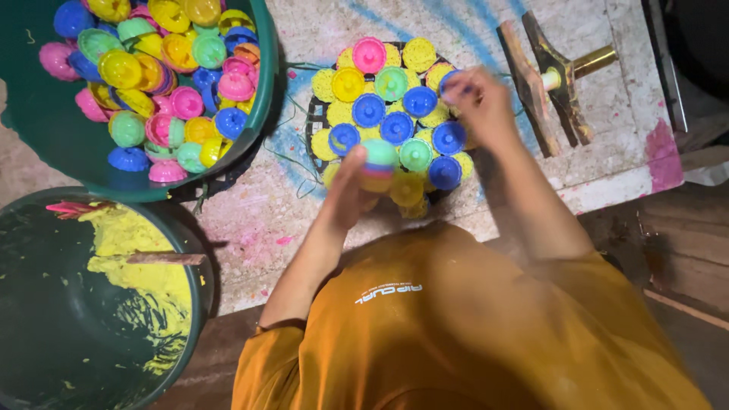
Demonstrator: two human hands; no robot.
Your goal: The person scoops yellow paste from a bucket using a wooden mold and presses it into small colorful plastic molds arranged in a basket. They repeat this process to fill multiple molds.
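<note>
The person's left hand (351,193) was raised over the near edge of a dark round tray (313,125), its fingers closed around a short stack of small plastic cup moulds (377,165), green on top with pink and yellow beneath. The right hand (480,99) reached to the far right of the same tray with its fingertips pinched on a small blue plastic mould (454,85), though motion blur softened the grip there. The tray sat on a speckled stone slab (258,205) stained with blue and pink, and was packed with yellow crumbly cakes (418,53), many capped by blue, green, yellow and pink moulds. At far left stood a large dark green tub (53,137) heaped with loose moulds in the same bright colours. Near left was a second dark green bucket (45,319) smeared with yellow paste, with a wooden stick (163,259) resting across its rim. At far right lay a wooden stand with a brass rod (558,76). The person's mustard-coloured shirt (456,334) filled the near side.
</note>
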